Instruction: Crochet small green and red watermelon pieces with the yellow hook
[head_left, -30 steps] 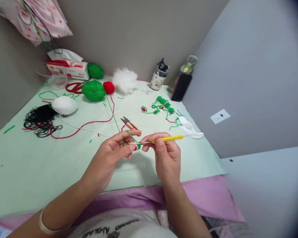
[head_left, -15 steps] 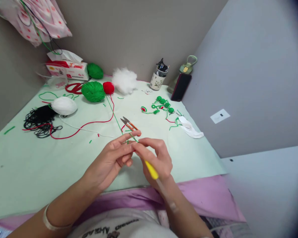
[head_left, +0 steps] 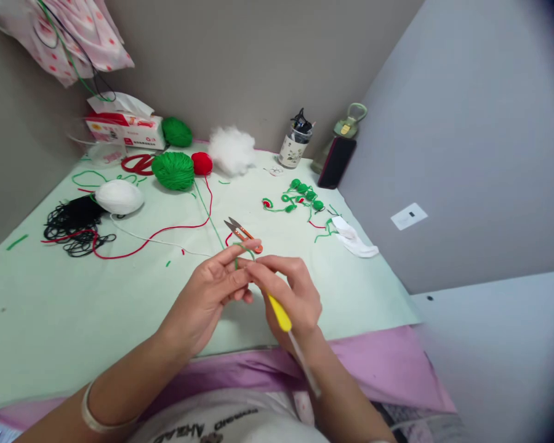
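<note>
My left hand (head_left: 207,295) and my right hand (head_left: 290,292) meet above the pale green table (head_left: 50,307). The left pinches a small crochet piece, mostly hidden by my fingers, with a green yarn strand (head_left: 210,215) looped over its forefinger. That strand runs back to a green yarn ball (head_left: 173,170). My right hand grips a yellow-handled crochet hook (head_left: 279,312), handle pointing down toward my body, tip at the left fingertips. Orange-handled thread snips (head_left: 240,231) lie just beyond my fingers.
On the table: a red yarn ball (head_left: 202,163), a second green ball (head_left: 176,131), white yarn (head_left: 119,196), black yarn tangle (head_left: 76,223), white stuffing (head_left: 231,149), a tissue box (head_left: 125,128), finished green crochet bits (head_left: 300,197), a jar (head_left: 297,144), a phone (head_left: 337,162). Grey walls enclose back and right.
My right hand turned the crochet hook: its handle pointed right a second ago, now it points down toward me. The left hand stayed in place with the yarn.
</note>
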{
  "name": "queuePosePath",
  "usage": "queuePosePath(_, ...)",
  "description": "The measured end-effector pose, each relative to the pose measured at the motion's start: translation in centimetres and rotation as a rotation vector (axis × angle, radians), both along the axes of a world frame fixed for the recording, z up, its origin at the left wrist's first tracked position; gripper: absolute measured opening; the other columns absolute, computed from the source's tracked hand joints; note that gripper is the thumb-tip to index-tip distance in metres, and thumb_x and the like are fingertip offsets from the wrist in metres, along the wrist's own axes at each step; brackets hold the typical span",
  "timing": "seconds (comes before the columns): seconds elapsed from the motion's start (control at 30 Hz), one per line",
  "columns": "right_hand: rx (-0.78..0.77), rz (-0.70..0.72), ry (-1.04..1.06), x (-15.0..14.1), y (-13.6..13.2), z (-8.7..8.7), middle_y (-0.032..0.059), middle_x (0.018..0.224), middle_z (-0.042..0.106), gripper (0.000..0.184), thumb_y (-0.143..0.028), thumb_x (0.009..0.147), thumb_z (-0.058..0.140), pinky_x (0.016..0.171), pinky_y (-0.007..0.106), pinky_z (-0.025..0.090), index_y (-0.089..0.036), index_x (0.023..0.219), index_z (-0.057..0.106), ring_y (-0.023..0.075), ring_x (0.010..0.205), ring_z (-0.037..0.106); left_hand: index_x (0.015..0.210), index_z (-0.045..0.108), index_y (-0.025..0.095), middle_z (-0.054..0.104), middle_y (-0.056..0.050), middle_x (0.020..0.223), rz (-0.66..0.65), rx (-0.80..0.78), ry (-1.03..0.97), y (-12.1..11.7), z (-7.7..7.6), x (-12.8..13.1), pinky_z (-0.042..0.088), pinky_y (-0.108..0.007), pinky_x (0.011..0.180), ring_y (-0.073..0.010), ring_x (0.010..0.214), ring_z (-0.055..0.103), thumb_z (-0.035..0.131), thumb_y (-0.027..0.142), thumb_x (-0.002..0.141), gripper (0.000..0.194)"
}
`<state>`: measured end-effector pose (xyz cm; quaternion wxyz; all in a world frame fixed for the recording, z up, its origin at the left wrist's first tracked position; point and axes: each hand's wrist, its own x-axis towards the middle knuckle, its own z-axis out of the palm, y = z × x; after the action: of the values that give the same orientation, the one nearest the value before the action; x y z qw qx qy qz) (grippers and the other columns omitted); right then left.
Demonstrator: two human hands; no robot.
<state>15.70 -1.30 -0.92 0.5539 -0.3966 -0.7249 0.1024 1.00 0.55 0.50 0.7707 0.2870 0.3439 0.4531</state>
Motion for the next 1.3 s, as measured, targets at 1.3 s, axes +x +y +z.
queuePosePath(1.3, -0.250, 0.115, 0.441, 0.1, 0.5, 0.7, 0.0048, 0.085, 0.067, 0.019, -0.020, 0.096, 0.052, 0.064, 0.032, 0.053, -0.021, 0.091, 0.070, 0.0156, 0.073, 0.062, 0.115, 0.072, 0.024, 0.054, 0.004, 0.068, 0.011, -0.026, -0.019, -0.4, 0.5, -0.3, 0.054, -0.020, 0.067, -0.0043, 0.056, 0.042, 0.076, 0.019, 0.077, 0.038)
